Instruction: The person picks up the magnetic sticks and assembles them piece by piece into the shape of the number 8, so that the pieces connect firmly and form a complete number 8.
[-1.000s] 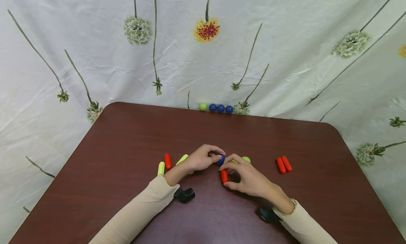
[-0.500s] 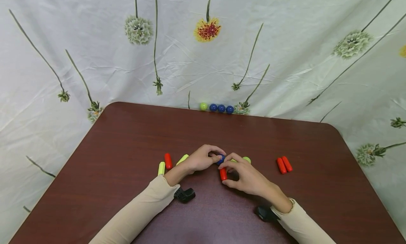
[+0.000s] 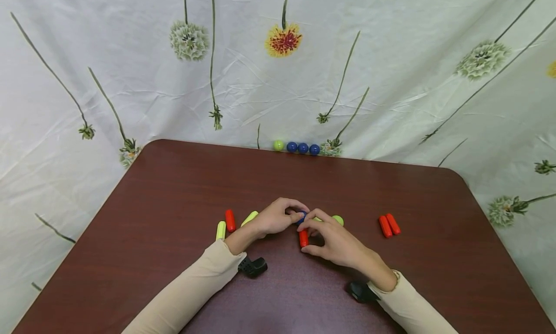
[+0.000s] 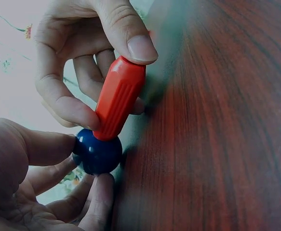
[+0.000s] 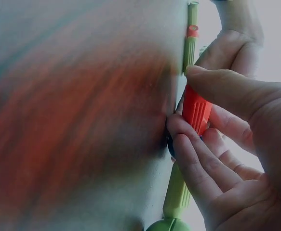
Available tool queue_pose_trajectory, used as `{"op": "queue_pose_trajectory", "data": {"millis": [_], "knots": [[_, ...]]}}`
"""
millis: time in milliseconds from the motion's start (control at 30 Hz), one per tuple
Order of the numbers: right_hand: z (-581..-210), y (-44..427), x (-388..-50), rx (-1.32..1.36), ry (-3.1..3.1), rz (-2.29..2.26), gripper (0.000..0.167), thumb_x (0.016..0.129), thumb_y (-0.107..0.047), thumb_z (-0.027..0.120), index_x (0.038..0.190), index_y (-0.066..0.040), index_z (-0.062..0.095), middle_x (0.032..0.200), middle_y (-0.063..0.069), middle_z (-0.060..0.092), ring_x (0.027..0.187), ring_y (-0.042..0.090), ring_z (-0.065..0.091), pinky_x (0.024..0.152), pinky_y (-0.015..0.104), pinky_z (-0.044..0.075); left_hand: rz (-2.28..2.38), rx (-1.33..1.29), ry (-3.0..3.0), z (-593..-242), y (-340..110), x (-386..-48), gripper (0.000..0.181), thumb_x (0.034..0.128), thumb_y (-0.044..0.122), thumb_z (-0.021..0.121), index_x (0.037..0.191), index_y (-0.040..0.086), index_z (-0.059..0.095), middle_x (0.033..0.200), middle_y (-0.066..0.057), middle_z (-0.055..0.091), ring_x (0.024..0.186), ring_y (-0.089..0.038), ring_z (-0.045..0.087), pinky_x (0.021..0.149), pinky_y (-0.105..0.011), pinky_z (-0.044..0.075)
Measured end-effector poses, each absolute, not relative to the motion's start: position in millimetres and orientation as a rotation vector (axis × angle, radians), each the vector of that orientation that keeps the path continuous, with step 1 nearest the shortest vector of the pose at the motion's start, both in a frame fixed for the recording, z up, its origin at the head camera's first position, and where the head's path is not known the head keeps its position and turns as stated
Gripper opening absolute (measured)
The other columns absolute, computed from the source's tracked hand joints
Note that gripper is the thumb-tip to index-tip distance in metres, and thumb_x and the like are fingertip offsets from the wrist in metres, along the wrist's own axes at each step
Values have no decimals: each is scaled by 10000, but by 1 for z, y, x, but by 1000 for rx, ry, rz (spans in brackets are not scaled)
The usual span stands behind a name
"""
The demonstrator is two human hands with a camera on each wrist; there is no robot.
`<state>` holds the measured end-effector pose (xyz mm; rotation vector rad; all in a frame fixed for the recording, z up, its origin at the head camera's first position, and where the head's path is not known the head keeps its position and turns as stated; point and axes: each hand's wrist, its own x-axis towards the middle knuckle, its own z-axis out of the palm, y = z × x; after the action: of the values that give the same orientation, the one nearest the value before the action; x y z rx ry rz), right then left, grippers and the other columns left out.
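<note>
My left hand (image 3: 275,216) pinches a blue ball (image 4: 98,152) between thumb and fingers. My right hand (image 3: 340,242) grips a red stick (image 4: 121,96) by its ends, and the stick's far end meets the ball in the left wrist view. From the ball a light green stick (image 5: 176,192) leads to a green ball (image 5: 168,225), also visible in the head view beyond my right fingers. In the head view, my right fingers partly cover the blue ball and the green stick.
Left of my left hand lie a red stick (image 3: 230,220) and two yellow-green sticks (image 3: 221,230). Two red sticks (image 3: 385,226) lie side by side at the right. A green ball (image 3: 278,145) and three blue balls (image 3: 302,148) line the table's back edge, before a flowered cloth.
My right hand has shifted slightly left and away from me with the red stick, bringing it closer beneath the blue ball. My left hand has stayed in place.
</note>
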<state>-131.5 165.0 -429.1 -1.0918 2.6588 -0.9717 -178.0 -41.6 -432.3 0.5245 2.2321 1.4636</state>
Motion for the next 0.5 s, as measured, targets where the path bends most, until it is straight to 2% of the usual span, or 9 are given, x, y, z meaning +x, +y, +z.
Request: {"op": "queue_pose_trajectory", "data": {"millis": [300, 500], "knots": [[-424, 171, -131, -1092, 2640, -985, 367, 832, -158, 834, 1150, -100, 659, 1228, 14, 534, 960, 143, 695, 886, 321, 549, 1454, 538, 2242, -431, -41, -177, 237, 1008, 84, 574, 1205, 77, 706, 1147, -82, 696, 934, -144, 656, 802, -248, 505], [-420, 180, -137, -1146, 2632, -1028, 398, 827, -134, 835, 1177, -84, 653, 1175, 32, 608, 930, 166, 683, 824, 322, 570, 1452, 537, 2232, -431, -42, -177, 239, 1015, 90, 567, 1214, 70, 699, 1145, -81, 690, 939, -143, 650, 818, -262, 514]]}}
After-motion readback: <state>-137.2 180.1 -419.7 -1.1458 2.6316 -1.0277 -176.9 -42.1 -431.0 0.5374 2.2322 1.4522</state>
